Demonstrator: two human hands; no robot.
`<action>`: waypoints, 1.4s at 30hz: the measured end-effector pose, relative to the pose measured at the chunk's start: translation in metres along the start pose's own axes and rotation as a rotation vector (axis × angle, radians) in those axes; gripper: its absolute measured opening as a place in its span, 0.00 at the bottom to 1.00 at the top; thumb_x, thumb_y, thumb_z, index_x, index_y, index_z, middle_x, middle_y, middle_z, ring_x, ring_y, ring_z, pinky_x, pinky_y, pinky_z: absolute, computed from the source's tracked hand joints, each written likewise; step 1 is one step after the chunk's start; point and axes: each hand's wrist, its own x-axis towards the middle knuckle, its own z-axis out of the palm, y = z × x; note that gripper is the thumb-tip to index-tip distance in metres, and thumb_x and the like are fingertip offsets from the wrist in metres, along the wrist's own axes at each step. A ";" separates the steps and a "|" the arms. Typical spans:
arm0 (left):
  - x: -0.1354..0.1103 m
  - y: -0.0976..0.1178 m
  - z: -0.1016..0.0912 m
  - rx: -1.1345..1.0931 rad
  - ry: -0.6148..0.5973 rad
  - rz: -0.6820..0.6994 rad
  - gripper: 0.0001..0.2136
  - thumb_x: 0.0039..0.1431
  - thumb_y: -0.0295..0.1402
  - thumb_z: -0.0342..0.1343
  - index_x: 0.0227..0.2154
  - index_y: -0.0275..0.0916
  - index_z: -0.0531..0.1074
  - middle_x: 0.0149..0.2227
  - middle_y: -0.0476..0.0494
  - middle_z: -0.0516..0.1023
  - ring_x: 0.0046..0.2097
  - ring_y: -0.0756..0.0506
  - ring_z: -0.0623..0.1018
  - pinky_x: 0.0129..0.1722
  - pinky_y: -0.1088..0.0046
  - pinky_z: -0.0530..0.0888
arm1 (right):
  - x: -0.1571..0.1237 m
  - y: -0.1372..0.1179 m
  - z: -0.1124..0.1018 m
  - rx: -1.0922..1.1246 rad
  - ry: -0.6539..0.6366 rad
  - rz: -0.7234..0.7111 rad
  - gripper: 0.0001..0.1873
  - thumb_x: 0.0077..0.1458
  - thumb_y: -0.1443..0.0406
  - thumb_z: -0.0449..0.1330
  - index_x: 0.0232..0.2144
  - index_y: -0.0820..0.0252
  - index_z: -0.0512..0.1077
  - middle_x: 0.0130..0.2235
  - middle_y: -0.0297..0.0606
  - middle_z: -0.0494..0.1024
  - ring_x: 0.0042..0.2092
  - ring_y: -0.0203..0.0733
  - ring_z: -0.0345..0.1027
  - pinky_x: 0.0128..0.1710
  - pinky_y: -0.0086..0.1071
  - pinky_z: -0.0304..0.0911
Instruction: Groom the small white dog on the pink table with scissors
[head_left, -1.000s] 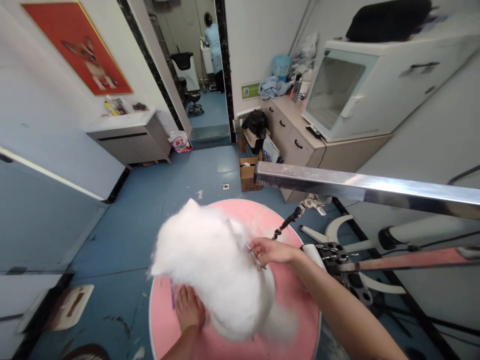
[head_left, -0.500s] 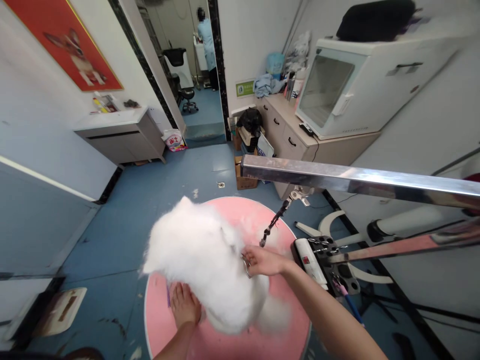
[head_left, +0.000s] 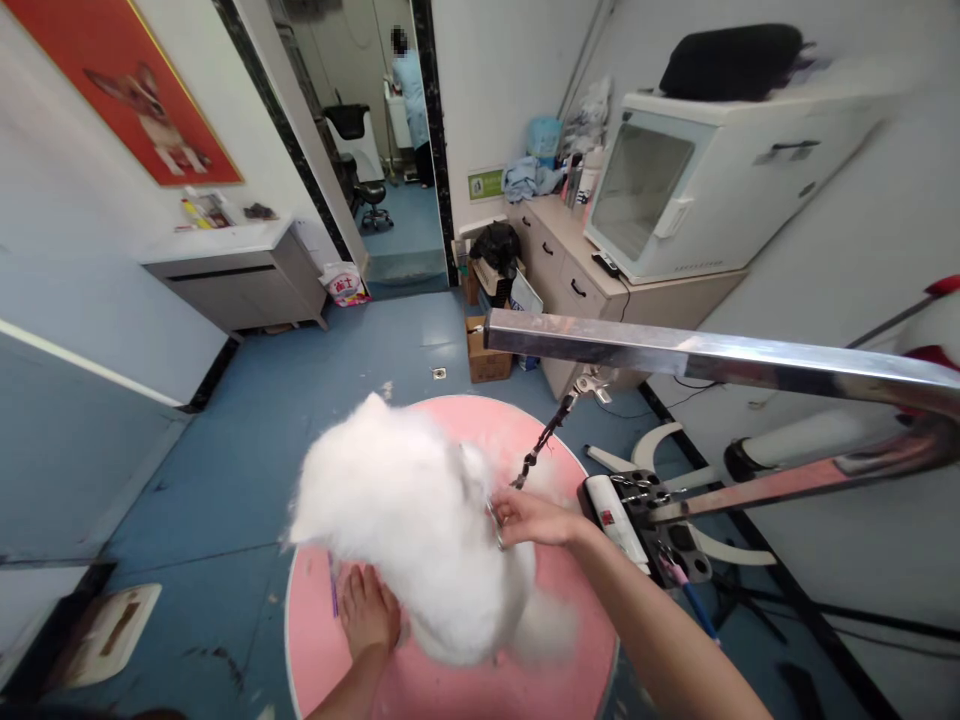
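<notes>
A fluffy white dog (head_left: 405,520) is on the round pink table (head_left: 442,695). My right hand (head_left: 529,518) is closed on a pair of scissors (head_left: 496,524) at the right side of the dog's coat. The scissors' handles show at my fingers, but the blades are hard to make out against the white fur. On the dog's other side, my left hand (head_left: 369,608) lies flat with fingers stretched out, close against the fur. A thin purple comb-like tool (head_left: 333,585) lies on the table just left of that hand.
A shiny metal arm (head_left: 675,350) crosses above the table's right side, with a dark braided loop (head_left: 541,448) hanging from it. A black tool holder (head_left: 667,520) with scissors stands right of the table. Cabinets (head_left: 555,260) line the back; a person (head_left: 411,95) stands beyond the doorway.
My right hand and the scissors have shifted slightly, and the scissors' handles now look narrower. My left hand stays in place. The whole view has moved a little.
</notes>
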 end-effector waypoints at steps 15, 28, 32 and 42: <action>0.002 -0.005 0.027 -0.236 0.227 0.024 0.27 0.62 0.32 0.41 0.59 0.21 0.68 0.64 0.24 0.64 0.67 0.35 0.61 0.67 0.59 0.55 | -0.001 0.011 0.001 0.033 -0.004 0.016 0.23 0.37 0.68 0.68 0.39 0.59 0.68 0.29 0.28 0.73 0.31 0.37 0.68 0.33 0.31 0.60; 0.002 -0.004 0.032 -0.376 0.266 0.010 0.27 0.61 0.33 0.41 0.60 0.24 0.64 0.64 0.25 0.64 0.69 0.36 0.58 0.67 0.57 0.56 | 0.016 -0.002 -0.022 0.107 -0.021 -0.003 0.26 0.39 0.65 0.71 0.43 0.58 0.72 0.34 0.31 0.77 0.35 0.37 0.72 0.39 0.32 0.64; 0.004 -0.005 0.037 -0.407 0.254 -0.001 0.26 0.61 0.32 0.41 0.59 0.22 0.65 0.63 0.24 0.65 0.69 0.36 0.58 0.68 0.56 0.56 | 0.021 -0.012 -0.027 0.032 -0.071 0.018 0.26 0.36 0.67 0.72 0.42 0.58 0.73 0.33 0.30 0.77 0.35 0.37 0.72 0.38 0.31 0.64; 0.004 -0.005 0.038 -0.401 0.213 -0.009 0.25 0.61 0.30 0.43 0.59 0.23 0.66 0.64 0.26 0.66 0.70 0.37 0.56 0.69 0.58 0.54 | 0.025 -0.014 -0.027 0.024 -0.077 0.039 0.26 0.36 0.67 0.70 0.42 0.60 0.73 0.31 0.30 0.77 0.32 0.35 0.72 0.35 0.30 0.64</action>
